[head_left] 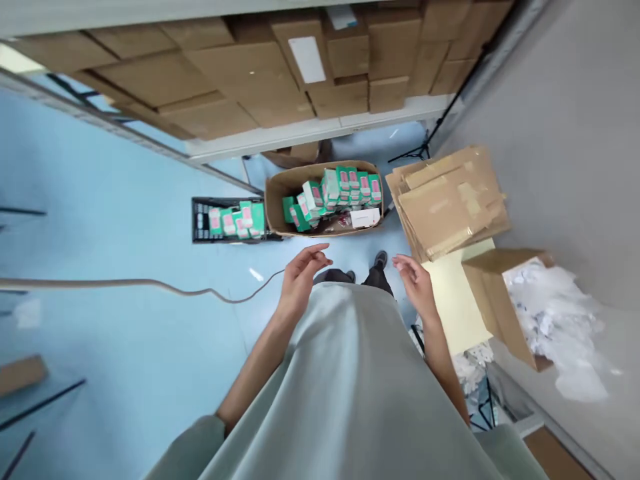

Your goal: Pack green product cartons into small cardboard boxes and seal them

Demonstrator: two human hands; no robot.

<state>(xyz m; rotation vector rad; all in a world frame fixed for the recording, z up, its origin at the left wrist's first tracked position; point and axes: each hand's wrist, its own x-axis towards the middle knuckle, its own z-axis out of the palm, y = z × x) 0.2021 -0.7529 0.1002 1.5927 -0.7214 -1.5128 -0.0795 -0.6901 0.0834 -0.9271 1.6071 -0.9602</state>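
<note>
My left hand (302,272) hovers in front of my body with its fingers apart and nothing in it. On the other side, my right hand (413,277) is also raised, fingers loosely spread and holding nothing. Beyond both hands, a large open cardboard box (278,212) sits on the floor. Many small green-and-white boxes (344,187) are heaped inside it, with a white box (365,218) near its front right. To its left, a black plastic crate (201,220) contains several more green-and-white boxes (243,221). Neither hand touches any of these.
A shelf (280,133) loaded with brown cartons (210,80) spans the far side. Flattened cardboard (445,200) is stacked at right, beside a carton (493,293) spilling white plastic wrapping (555,320). A cable (150,283) crosses at left. A thin black stand (425,147) leans behind.
</note>
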